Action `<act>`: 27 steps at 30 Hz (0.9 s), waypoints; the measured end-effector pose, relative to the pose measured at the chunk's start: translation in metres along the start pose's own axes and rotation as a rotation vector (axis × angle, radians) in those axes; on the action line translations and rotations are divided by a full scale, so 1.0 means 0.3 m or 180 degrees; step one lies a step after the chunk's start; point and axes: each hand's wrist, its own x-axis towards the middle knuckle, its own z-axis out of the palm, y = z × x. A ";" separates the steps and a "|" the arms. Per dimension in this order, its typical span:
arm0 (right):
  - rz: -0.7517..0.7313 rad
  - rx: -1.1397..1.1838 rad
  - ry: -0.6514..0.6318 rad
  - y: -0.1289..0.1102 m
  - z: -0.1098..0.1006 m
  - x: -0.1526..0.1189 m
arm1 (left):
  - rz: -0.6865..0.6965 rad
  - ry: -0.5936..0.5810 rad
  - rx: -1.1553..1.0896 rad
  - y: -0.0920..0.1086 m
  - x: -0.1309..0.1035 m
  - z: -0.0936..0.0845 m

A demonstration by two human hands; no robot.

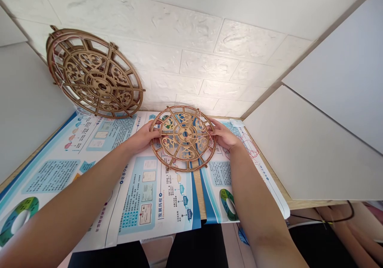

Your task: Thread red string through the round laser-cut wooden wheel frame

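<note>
Bare left hand (143, 137) and right hand (225, 135), forearms bare too; toward six o'clock, plain black legwear (197, 247), probably trousers or shorts, partly cut off.

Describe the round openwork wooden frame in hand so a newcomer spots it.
Below the white brick-patterned wall lie blue-and-white printed sheets. Over them is the round, brown, openwork wooden frame, held by left hand and right hand; its brown wooden twin leans untouched against the wall.

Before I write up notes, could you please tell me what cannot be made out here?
All in the head view:
Back of the held wooden disc: faces away.
Some fingertips of left hand and right hand: behind its rim.
Fine text on the printed sheets: too small.
Nearby person: mostly cut off by picture edges.
</note>
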 end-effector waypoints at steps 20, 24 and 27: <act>0.0001 -0.0183 -0.0054 0.003 -0.001 0.006 | -0.0001 -0.0034 0.0028 0.009 -0.004 0.005; -0.0021 -0.0221 0.0003 0.011 -0.007 0.012 | 0.0037 -0.0079 -0.0022 0.010 -0.005 0.012; -0.0035 -0.0190 0.0010 0.016 -0.010 0.014 | 0.0005 -0.0037 -0.0030 0.009 -0.005 0.012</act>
